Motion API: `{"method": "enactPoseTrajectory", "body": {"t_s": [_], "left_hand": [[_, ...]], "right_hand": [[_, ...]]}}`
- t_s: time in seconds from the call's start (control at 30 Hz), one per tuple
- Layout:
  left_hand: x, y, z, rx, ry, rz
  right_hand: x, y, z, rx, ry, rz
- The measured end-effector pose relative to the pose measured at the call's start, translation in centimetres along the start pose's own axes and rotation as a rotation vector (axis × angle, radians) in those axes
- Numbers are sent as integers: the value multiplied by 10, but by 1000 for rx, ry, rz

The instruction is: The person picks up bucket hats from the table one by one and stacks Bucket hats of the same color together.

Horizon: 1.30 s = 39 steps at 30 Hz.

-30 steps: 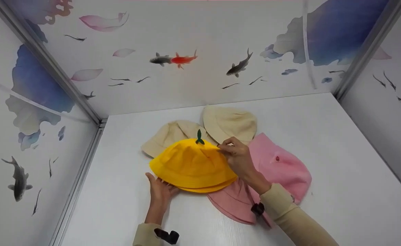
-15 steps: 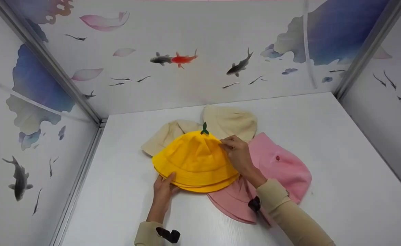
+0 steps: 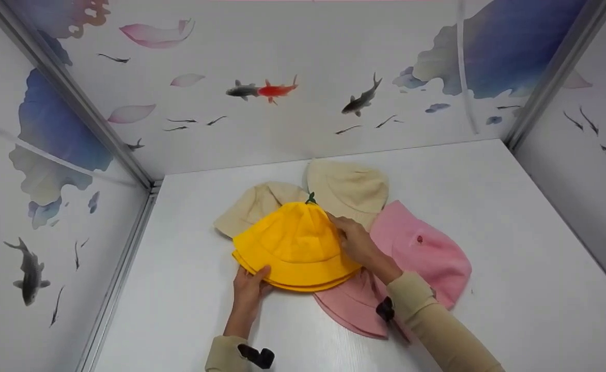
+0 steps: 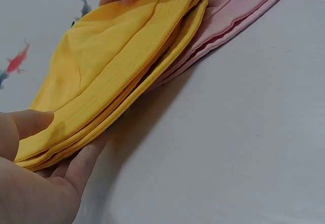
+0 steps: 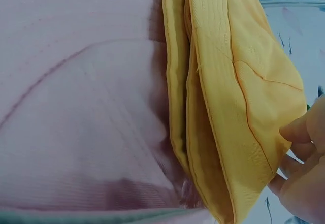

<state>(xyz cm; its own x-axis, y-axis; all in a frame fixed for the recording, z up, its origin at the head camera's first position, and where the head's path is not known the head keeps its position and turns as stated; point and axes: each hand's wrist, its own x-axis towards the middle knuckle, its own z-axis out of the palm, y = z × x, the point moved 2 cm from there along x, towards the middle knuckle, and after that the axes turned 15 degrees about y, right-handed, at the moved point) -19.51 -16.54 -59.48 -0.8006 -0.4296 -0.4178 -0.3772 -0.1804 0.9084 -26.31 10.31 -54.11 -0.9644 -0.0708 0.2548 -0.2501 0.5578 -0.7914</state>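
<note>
A yellow bucket hat (image 3: pixel 303 237) with a green sprout on top sits at the middle of the table. Several layered yellow brim edges (image 4: pixel 117 107) show under it; whether these belong to nested hats I cannot tell. My left hand (image 3: pixel 249 289) pinches the brim at its near left, thumb on top and fingers beneath. On the right side of the crown, my right hand (image 3: pixel 357 240) rests with its fingertips (image 5: pixel 292 132) touching the cloth. A dusty pink hat (image 3: pixel 352 307) lies partly covered by the yellow one, close to my right forearm.
Behind the yellow hat lie a beige hat (image 3: pixel 253 204) on the left and another beige hat (image 3: pixel 352 188) farther back. A bright pink hat (image 3: pixel 424 248) is at the right. White panels (image 3: pixel 313 46) printed with fish enclose the white table (image 3: pixel 179 289).
My left hand has gone from open under the brim to pinching it. The yellow crown has shifted slightly right and its sprout now leans back. My right hand's pinch on the crown has loosened.
</note>
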Motion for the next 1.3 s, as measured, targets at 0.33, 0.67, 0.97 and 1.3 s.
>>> {"method": "enactPoseTrajectory", "body": {"t_s": [0.33,0.67,0.97,1.3], "left_hand": [[-1,2,6,-7,-59,-20],[-1,-3,7,-48,-79,-65],[-3,-8,12,-53,-55,-79],[-6,-14,20,-135,-115,-107]], "right_hand": [[-3,8,6,-8,-79,17],[-5,15,11,-83,-46,207],[-6,21,11,-142,-6,338],[-5,20,9,-156,-36,272]]}}
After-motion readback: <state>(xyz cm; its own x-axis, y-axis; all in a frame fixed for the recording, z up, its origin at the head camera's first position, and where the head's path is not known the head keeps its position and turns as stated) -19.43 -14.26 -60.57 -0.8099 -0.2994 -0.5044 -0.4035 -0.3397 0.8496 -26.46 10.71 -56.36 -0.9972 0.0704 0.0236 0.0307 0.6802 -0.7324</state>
